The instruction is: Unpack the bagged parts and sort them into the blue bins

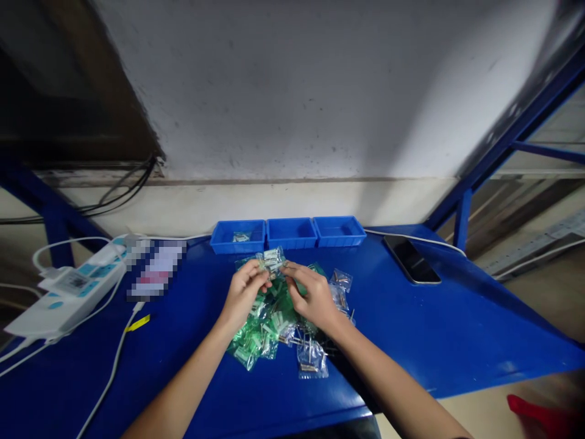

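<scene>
Above a heap of small bags, my left hand point(248, 285) and my right hand point(312, 291) pinch a small clear plastic bag point(273, 257) between them. Pale, stick-like pieces show inside that bag. My left fingers are closed at its left side, and my right thumb and fingers grip near its right edge. Below lie green-tinted bags point(251, 341) with light pieces in them. Clear bags of screws point(312, 360) lie at the heap's right and front. Part of the heap is hidden behind my hands.
Three blue trays point(291, 242) stand in a row against the wall; the left one holds a small bag point(241, 236). A black phone point(411, 261) lies at right. A white power strip point(73, 292) with cables and a pixelated device point(158, 268) occupy the left.
</scene>
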The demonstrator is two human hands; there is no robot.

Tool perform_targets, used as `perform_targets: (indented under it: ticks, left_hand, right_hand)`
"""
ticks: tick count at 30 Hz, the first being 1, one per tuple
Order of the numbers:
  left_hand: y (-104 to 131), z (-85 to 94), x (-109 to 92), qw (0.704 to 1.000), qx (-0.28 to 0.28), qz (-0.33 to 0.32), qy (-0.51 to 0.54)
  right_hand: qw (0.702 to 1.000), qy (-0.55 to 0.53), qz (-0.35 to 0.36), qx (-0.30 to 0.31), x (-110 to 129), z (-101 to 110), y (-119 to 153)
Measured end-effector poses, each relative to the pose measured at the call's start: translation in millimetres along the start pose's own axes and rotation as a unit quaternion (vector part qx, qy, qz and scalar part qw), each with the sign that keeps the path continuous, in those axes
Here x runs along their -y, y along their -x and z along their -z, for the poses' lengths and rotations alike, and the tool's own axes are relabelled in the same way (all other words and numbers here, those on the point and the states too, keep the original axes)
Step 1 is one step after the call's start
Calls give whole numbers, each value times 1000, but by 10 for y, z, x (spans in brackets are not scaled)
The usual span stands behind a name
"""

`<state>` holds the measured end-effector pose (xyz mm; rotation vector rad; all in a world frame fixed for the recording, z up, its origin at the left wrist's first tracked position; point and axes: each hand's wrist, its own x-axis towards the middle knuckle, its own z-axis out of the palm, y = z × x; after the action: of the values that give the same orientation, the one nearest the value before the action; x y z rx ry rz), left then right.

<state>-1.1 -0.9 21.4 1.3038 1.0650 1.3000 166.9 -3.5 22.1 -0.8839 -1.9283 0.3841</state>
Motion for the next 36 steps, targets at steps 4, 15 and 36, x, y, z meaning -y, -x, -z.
perform_targets:
  ticks: [4,15,36]
  left_hand:
    - [27,22,-2,971,-25,-156,-178]
    - [58,-1,-38,918,-51,-238,-314]
    - [108,-33,-119,909,5,-278,-310]
  right_hand:
    - [990,-61,-127,-19,40,67,-74]
    - [949,-207,-229,-61,19,3,-56]
    - [885,-342,-317,15,33,96,-116]
